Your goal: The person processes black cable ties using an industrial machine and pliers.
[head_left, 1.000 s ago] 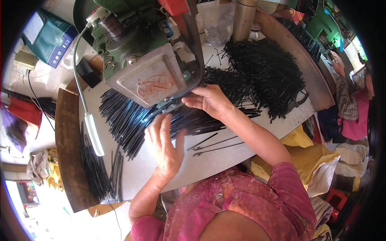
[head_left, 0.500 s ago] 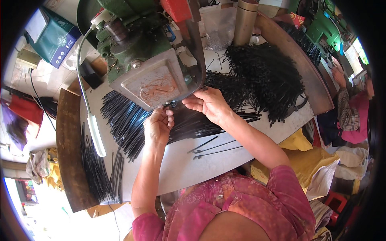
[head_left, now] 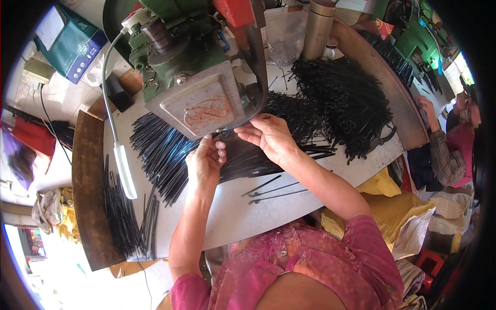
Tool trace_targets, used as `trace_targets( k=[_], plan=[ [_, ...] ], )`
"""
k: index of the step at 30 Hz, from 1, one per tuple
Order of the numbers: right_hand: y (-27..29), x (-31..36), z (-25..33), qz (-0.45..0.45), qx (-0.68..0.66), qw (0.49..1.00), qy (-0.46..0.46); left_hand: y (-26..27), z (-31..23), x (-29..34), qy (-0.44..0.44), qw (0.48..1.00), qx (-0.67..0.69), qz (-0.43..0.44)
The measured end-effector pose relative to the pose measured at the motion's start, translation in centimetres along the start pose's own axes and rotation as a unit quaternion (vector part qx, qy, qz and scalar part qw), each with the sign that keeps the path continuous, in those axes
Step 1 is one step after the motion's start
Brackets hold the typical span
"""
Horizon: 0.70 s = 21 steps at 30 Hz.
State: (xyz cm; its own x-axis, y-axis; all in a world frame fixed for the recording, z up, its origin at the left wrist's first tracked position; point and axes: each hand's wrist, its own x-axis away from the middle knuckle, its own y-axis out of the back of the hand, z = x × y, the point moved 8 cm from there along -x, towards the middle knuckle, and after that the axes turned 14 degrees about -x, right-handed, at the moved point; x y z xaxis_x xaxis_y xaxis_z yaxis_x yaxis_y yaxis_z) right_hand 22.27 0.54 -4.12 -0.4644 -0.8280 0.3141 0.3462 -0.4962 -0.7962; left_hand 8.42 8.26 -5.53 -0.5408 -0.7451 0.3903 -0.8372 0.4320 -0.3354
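Note:
Both of my hands work at the lower edge of a green machine [head_left: 178,67] with a worn grey cover plate [head_left: 199,106]. My left hand [head_left: 205,160] is closed, thumb and fingers pinched just under the plate's lower corner. My right hand [head_left: 268,135] is closed too, its fingertips together beside the machine's curved guard [head_left: 257,101]. Whatever small piece either hand grips is hidden by fingers and machine. Thin black rods [head_left: 160,155] lie in a wide spread behind and beside my left hand. A thick heap of similar black rods [head_left: 341,103] lies beyond my right hand.
A lit lamp [head_left: 124,170] on a bent neck hangs at the left. More rods [head_left: 121,212] lie by the rusty left rim [head_left: 93,191] of the table. A metal flask [head_left: 318,31] and a clear plastic container [head_left: 284,33] stand at the back. Another person's sleeve [head_left: 448,160] shows far right.
My hands stay at nearly the same spot under the machine. The whole view has shifted slightly. At the far right, the other person's arm and hand have moved.

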Motion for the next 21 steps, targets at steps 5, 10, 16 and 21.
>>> trace_targets(
  k=[5,10,16,21],
  plan=[
    [0.24,-0.20,-0.30,-0.007,-0.017,1.000,0.013,-0.20,0.20,0.23,-0.004,1.000,-0.023,-0.012],
    [0.15,0.08,-0.48,-0.014,-0.032,0.999,0.005,-0.07,0.61,0.49,0.015,0.999,0.000,-0.039],
    [-0.16,0.03,-0.45,0.012,-0.057,0.998,0.023,0.03,0.38,0.15,-0.003,0.999,0.013,-0.035],
    [-0.04,0.01,-0.08,-0.009,-0.027,1.000,0.013,-0.34,0.48,0.31,-0.005,0.999,0.013,-0.042]
  ],
)
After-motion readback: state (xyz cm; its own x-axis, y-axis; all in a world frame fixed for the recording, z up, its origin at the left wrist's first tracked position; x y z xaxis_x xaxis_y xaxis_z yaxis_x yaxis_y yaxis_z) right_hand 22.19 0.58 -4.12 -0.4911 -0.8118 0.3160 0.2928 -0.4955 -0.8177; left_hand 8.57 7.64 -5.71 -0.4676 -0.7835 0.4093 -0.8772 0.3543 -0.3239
